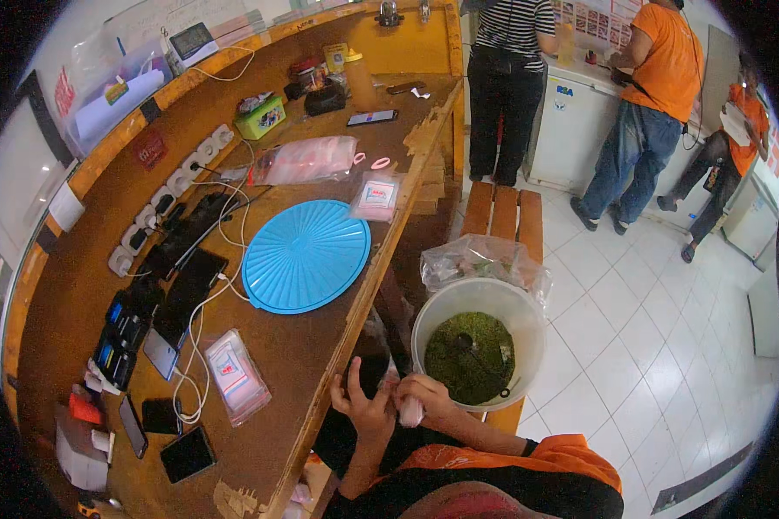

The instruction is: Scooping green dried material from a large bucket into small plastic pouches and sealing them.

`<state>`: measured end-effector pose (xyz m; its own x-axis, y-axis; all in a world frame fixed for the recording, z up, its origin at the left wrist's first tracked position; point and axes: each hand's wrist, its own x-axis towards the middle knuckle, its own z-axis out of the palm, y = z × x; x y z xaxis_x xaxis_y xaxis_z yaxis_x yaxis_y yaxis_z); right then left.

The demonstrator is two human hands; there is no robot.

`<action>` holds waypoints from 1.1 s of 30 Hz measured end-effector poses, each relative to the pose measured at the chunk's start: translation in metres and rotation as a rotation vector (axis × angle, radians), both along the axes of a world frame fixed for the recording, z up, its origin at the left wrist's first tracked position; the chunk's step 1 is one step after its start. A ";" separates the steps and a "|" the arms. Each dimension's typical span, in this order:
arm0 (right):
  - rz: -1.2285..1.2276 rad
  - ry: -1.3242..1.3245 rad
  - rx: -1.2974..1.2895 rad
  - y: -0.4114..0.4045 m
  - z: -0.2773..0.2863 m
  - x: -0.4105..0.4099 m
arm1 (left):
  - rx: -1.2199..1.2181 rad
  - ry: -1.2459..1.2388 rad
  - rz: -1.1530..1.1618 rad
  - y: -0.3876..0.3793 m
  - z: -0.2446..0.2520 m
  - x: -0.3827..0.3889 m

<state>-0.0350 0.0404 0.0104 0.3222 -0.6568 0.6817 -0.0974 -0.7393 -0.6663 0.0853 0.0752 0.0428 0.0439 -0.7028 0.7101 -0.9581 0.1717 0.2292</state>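
My right hand (423, 393) is closed around a small pinkish plastic bag bundle (411, 412) in front of my lap. Close against it, my left hand (367, 403) has some fingers raised and spread. Its inner fingers meet the plastic by my right hand, but whether they pinch it is unclear. Just beyond my right hand, a translucent white bucket (531, 327) stands on a slatted wooden bench (505, 209). Inside lies finely chopped green material (457, 334), with a dark-handled utensil (477, 353) resting in it. A clear plastic bag (451, 263) lies behind the bucket.
Left is a worn wooden counter (285, 363) holding a blue round lid (308, 256), packs of printed plastic bags (237, 376), phones (193, 454), cables and power sockets (180, 181). Several people stand or sit beyond the bench near a white chest freezer (570, 130).
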 end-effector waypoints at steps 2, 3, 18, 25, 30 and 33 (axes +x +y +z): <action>0.157 0.097 0.092 0.000 0.000 -0.006 | 0.058 0.015 -0.010 0.002 -0.005 0.002; 0.147 0.082 0.091 0.000 0.008 -0.010 | 0.119 0.033 -0.019 0.002 -0.007 0.003; -0.130 0.630 0.046 -0.006 0.041 -0.052 | 0.302 0.088 -0.317 -0.022 0.023 -0.017; -0.186 0.402 0.167 -0.014 0.024 -0.090 | 0.471 0.087 -0.472 -0.043 0.018 -0.046; -0.385 -0.341 0.485 -0.024 -0.003 -0.164 | 0.195 0.557 -0.674 -0.091 -0.010 -0.082; -0.582 -0.356 0.556 -0.027 -0.016 -0.184 | 0.564 0.383 -0.797 -0.130 -0.053 -0.112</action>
<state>-0.2191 0.0138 -0.0051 -0.3380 -0.9174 0.2101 -0.0753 -0.1962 -0.9777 -0.0266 -0.0546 -0.0100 -0.4246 -0.8518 0.3068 -0.4608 0.4950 0.7366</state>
